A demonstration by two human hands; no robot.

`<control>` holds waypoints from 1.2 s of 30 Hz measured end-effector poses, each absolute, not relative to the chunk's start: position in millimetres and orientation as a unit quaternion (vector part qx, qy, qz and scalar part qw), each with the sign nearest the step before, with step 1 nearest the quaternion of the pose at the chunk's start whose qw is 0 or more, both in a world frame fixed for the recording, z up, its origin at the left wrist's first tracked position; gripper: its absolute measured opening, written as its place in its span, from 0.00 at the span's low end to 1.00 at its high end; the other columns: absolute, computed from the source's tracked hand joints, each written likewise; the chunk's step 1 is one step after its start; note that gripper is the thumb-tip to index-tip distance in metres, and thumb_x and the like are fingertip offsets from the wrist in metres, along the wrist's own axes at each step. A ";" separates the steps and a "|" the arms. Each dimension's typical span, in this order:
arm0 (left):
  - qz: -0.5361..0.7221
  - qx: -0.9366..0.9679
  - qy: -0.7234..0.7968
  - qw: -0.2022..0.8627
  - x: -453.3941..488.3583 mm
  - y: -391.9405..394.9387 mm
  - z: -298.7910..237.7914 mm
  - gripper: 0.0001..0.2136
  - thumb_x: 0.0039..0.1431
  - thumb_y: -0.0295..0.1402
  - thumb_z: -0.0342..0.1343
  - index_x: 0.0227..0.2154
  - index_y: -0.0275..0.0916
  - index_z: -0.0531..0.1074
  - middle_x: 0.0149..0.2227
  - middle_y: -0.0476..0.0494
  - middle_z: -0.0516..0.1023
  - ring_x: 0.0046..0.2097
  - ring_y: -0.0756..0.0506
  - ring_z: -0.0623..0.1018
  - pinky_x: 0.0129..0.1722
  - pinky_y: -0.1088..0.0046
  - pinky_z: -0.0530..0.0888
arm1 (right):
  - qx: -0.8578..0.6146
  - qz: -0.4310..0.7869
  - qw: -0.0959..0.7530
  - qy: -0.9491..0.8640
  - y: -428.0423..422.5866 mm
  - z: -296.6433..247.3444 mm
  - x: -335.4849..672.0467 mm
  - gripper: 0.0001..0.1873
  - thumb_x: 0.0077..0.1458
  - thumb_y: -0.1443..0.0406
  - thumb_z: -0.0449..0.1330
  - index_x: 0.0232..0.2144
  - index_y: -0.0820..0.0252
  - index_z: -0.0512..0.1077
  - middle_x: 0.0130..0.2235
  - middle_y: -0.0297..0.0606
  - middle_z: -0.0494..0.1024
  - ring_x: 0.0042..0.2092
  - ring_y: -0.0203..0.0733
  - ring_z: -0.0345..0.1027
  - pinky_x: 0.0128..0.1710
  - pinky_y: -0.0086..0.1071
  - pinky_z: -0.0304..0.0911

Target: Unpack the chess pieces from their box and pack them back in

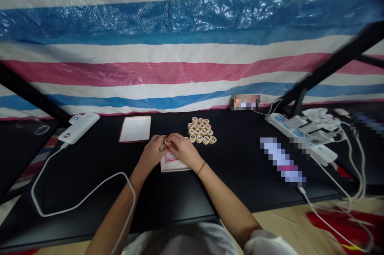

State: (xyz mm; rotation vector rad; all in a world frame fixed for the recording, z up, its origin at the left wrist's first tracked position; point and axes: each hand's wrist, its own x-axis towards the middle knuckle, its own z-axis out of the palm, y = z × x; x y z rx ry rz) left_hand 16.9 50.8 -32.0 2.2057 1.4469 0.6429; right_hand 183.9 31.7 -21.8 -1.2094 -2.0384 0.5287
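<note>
My left hand [153,151] and my right hand [183,150] meet over a small white box with red print [174,164] on the black table [90,167]. Both hands have their fingers pinched together around small round wooden game pieces [166,142]. A cluster of several more round wooden pieces with red and black characters [202,130] lies flat just to the right of my right hand. A red string circles my right wrist.
A white box lid [135,128] lies left of the hands. Further left sits a white power bank [78,126] with a cable [75,203] looping across the table. White power strips and chargers [303,133] crowd the right side. A striped tarp hangs behind.
</note>
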 end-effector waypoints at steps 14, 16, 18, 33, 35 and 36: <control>0.207 0.773 0.570 0.188 29.7 43.7 -25.5 0.16 0.59 0.32 0.54 0.51 0.44 0.71 0.47 0.44 0.73 0.45 0.44 0.77 0.43 0.70 0.73 | -0.709 0.076 0.194 -0.674 90.5 26.3 246.1 0.16 0.60 0.63 0.55 0.49 0.60 0.73 0.49 0.47 0.75 0.46 0.49 0.72 0.45 0.37 0.65; 0.197 0.770 0.576 0.190 30.5 43.6 -24.2 0.14 0.60 0.31 0.52 0.49 0.44 0.73 0.47 0.45 0.73 0.44 0.45 0.77 0.42 0.72 0.73 | -0.741 0.097 0.083 -0.659 108.4 32.7 257.9 0.17 0.59 0.60 0.55 0.48 0.59 0.74 0.47 0.48 0.77 0.46 0.51 0.72 0.44 0.37 0.64; 0.196 0.770 0.576 0.191 29.7 44.2 -25.0 0.14 0.60 0.31 0.53 0.48 0.45 0.73 0.46 0.46 0.74 0.44 0.46 0.77 0.41 0.73 0.73 | -0.749 0.124 0.003 -0.651 120.8 34.8 263.6 0.16 0.58 0.59 0.56 0.45 0.59 0.76 0.45 0.48 0.78 0.46 0.51 0.73 0.43 0.36 0.64; 0.183 0.770 0.577 0.201 27.9 45.7 -26.0 0.15 0.61 0.32 0.51 0.50 0.44 0.73 0.47 0.45 0.73 0.44 0.46 0.77 0.44 0.73 0.73 | -0.731 0.151 -0.031 -0.665 144.0 35.4 266.5 0.14 0.46 0.68 0.65 0.39 0.62 0.78 0.46 0.49 0.78 0.46 0.48 0.73 0.42 0.32 0.65; 0.186 0.772 0.576 0.191 28.2 44.1 -25.7 0.15 0.61 0.32 0.51 0.50 0.44 0.73 0.47 0.44 0.73 0.43 0.46 0.77 0.43 0.73 0.73 | -0.728 0.145 -0.005 -0.670 140.1 39.3 269.5 0.14 0.49 0.67 0.63 0.40 0.61 0.77 0.44 0.46 0.79 0.45 0.44 0.73 0.42 0.30 0.64; 0.190 0.774 0.576 0.183 28.4 43.1 -25.4 0.16 0.61 0.32 0.52 0.51 0.44 0.72 0.47 0.44 0.73 0.43 0.46 0.77 0.43 0.72 0.73 | -0.723 0.141 0.025 -0.675 135.1 41.3 269.8 0.13 0.50 0.66 0.61 0.41 0.61 0.77 0.43 0.44 0.79 0.44 0.42 0.73 0.42 0.28 0.63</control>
